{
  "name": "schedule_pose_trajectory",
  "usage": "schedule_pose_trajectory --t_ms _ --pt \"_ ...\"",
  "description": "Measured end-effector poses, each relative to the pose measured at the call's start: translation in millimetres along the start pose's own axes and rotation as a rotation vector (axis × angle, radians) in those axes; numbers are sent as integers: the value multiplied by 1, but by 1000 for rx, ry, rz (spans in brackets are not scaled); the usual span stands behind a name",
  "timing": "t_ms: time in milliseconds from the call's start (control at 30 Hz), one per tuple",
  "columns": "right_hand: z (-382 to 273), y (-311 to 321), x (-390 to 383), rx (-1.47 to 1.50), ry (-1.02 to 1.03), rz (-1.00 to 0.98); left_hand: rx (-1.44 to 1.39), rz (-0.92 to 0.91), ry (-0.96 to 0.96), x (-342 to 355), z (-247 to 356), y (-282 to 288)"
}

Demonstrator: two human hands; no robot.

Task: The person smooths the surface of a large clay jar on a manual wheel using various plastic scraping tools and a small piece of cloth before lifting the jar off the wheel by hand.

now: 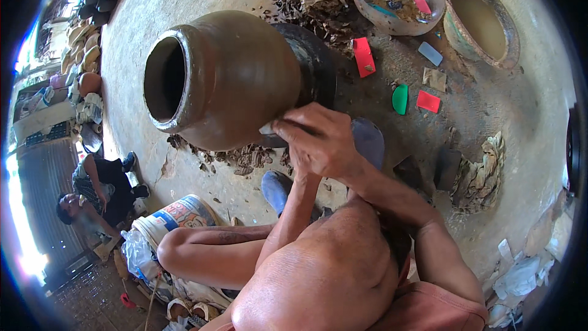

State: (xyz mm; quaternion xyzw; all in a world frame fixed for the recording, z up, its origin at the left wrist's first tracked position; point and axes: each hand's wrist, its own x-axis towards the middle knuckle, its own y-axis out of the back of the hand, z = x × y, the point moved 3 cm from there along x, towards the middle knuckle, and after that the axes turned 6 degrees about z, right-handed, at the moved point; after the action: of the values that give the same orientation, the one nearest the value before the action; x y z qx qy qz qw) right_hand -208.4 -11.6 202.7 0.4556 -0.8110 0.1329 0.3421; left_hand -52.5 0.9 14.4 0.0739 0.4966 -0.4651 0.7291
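A large brown clay pot (245,79) lies across the upper left, its wide mouth facing left and its other end against a dark round base (309,64). My right hand (321,138) is closed on a small pale scraper (266,129), whose edge meets the pot's lower right wall. Close beneath it, my left hand (302,162) touches my right hand or wrist. Its fingers are mostly hidden, so their grip does not show. Dark clay scraps (239,158) lie along the pot's near side.
Beyond the base stand a plastic bowl of tools (398,24) and a tub of murky water (481,24). Red (364,57), green (400,99) and other flat pieces lie nearby. A crumpled cloth (484,175) is at right, a bucket (174,217) at left. Another person (101,190) sits far left.
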Motion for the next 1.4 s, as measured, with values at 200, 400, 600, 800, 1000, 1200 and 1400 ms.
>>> schedule_pose_trajectory --t_ms 200,400,600,800,1000,1200,1400 --pt "58 30 62 -205 -51 144 -15 -61 -214 20 79 -24" --pt "73 -16 85 14 -160 40 550 13 -840 75 146 61" --pt "45 9 49 -103 -183 90 91 241 -26 -10 2 -9" --pt "29 -5 29 -54 -243 112 349 -337 84 -40 -45 -26" --pt "15 -4 24 -28 -210 143 191 162 13 2 45 12" --pt "-8 -15 13 -31 -164 124 90 98 -107 29 76 30" --pt "-24 -6 9 -9 -115 -96 -18 130 -10 28 58 19"
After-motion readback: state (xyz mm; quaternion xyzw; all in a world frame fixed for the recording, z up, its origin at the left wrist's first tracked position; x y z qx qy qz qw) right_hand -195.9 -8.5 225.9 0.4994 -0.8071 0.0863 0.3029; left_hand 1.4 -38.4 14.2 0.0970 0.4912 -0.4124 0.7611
